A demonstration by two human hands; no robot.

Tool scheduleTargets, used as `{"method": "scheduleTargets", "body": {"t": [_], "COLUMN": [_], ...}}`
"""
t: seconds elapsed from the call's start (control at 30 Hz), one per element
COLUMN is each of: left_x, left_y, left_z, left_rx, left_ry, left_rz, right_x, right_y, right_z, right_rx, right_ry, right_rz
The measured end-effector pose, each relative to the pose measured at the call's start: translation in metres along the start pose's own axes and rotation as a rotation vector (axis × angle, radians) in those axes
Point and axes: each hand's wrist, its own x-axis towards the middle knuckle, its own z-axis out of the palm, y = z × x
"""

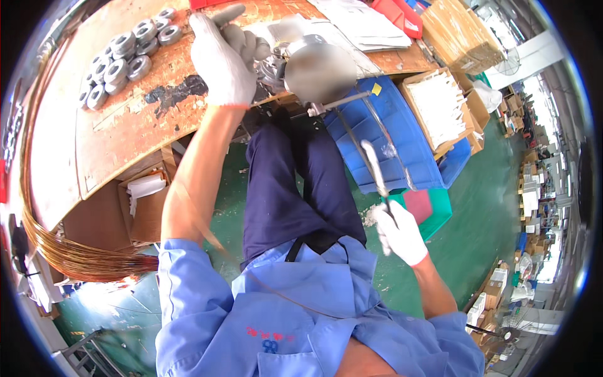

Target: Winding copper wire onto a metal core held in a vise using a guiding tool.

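My left hand [225, 63], in a white glove, is raised over the wooden workbench. One finger stretches out and the others bend loosely beside a metal fixture [270, 70] at the bench edge; I make out nothing held. My right hand [402, 234], gloved too, is closed around the dark lower end of a slim rod [375, 166] whose upper part is pale and thick. Next to the fixture is a round, blurred shape [320, 72]. A metal arm [342, 102] sticks out below it. A thin wire [276, 292] crosses in front of my blue shirt.
Several grey rings [124, 43] lie stacked on the bench [125, 141] at the left. A big coil of copper-coloured wire [81, 257] curves round the left side. Blue bins [402, 147], a green bin [440, 213] and a carton of white pieces [440, 110] stand at the right.
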Motion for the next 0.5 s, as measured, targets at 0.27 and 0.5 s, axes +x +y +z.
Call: {"method": "scheduleTargets", "body": {"t": [0.27, 0.5], "left_x": [0.120, 0.149], "left_y": [-0.055, -0.094], "left_z": [-0.019, -0.019], "left_rx": [-0.076, 0.031], "left_ry": [0.377, 0.351], "left_rz": [-0.300, -0.398], "right_x": [0.110, 0.120], "right_y": [-0.141, -0.164], "right_z": [0.062, 0.020], "right_rx": [0.186, -0.179], "right_ry": [-0.253, -0.261], "right_rz": [-0.244, -0.200]}}
